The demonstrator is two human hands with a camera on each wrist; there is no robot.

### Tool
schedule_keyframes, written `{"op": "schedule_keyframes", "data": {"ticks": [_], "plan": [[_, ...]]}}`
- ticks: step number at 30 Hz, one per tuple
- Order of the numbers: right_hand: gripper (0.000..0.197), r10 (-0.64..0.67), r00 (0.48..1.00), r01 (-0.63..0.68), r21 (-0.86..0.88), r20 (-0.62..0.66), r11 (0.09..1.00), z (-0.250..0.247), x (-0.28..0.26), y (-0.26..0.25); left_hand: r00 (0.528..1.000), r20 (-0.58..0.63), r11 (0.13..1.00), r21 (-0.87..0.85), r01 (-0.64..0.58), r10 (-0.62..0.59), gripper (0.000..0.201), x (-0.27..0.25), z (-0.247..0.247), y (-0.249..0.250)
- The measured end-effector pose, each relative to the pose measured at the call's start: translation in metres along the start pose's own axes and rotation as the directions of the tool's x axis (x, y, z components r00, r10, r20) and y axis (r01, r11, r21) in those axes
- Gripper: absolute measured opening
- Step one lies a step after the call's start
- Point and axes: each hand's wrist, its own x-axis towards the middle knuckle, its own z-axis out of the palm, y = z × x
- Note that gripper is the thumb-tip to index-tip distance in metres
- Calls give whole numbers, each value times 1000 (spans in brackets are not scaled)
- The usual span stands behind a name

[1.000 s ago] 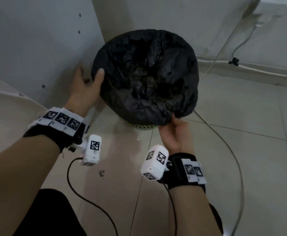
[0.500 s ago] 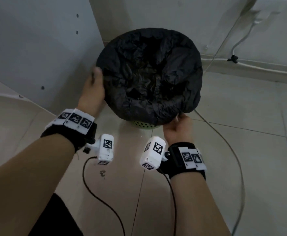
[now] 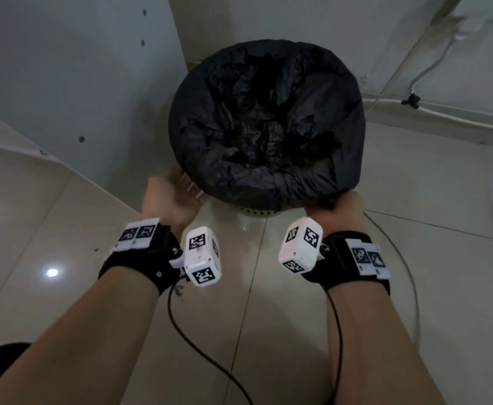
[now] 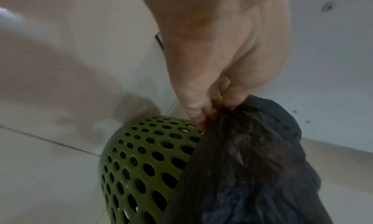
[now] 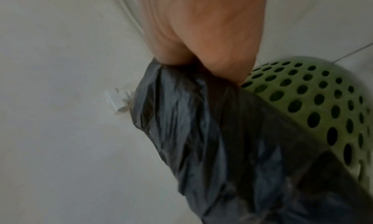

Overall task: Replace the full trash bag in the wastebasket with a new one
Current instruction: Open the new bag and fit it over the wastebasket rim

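A black trash bag [image 3: 265, 121] lines a green perforated wastebasket [image 3: 257, 212], its hem folded down over the rim. My left hand [image 3: 178, 194] is at the front-left of the rim. In the left wrist view its fingertips [image 4: 203, 114] pinch the bag [image 4: 252, 163] at its hem, against the basket wall [image 4: 145, 163]. My right hand [image 3: 338, 206] is at the front-right of the rim. In the right wrist view its fingers [image 5: 201, 56] curl under the hem of the bag [image 5: 222, 131], their tips hidden, beside the basket [image 5: 312, 100].
A grey cabinet panel [image 3: 78, 68] stands close on the left and a wall runs behind the basket. A thin cable [image 3: 408, 273] loops over the tiled floor at the right, and wrist-camera cords trail below my arms. A white plug [image 5: 119, 103] lies on the floor.
My left hand has slid from the left side of the rim down to the front-left. My right hand has shifted right along the front hem and now grips it.
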Motion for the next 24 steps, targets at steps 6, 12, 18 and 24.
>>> {"op": "schedule_keyframes", "data": {"ticks": [6, 12, 18, 24], "plan": [[37, 122, 951, -61, 217, -283, 974, -49, 9, -46, 981, 50, 790, 587, -179, 185, 65, -30, 43, 4], [13, -426, 905, 426, 0, 1, 905, 13, -66, -156, 974, 47, 655, 733, -185, 222, 50, -28, 40, 43], [29, 126, 744, 610, -743, 657, 274, 120, -83, -83, 913, 384, 532, 750, -393, 134, 42, -51, 15, 43], [64, 498, 719, 450, -871, 485, 198, 111, -40, 59, 859, 496, 422, 756, -500, 129, 36, -58, 4, 34]]}}
